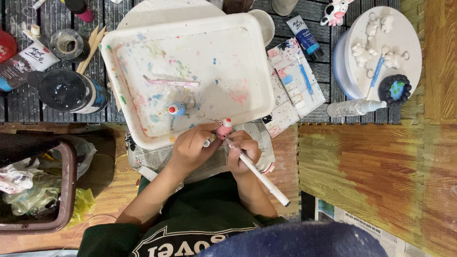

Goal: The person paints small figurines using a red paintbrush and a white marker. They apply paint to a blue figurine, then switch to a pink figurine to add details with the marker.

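Left hand [190, 148] is closed around a small pink clay figurine with a red-and-white top [223, 129], held just over the near rim of the paint-stained white plastic tray [247, 57]. Right hand [243, 152] grips a thin white paint pen [259, 175], tip touching the figurine. A small blue painted figurine [177, 110] stands in the tray; newspaper [157, 159] lies beneath the hands.

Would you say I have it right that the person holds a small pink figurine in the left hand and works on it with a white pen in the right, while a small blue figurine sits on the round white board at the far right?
Not quite. In the head view, the left hand holds the pink figurine and the right hand holds the white pen, but the blue figurine sits in the paint-stained white tray, not on the round white board.
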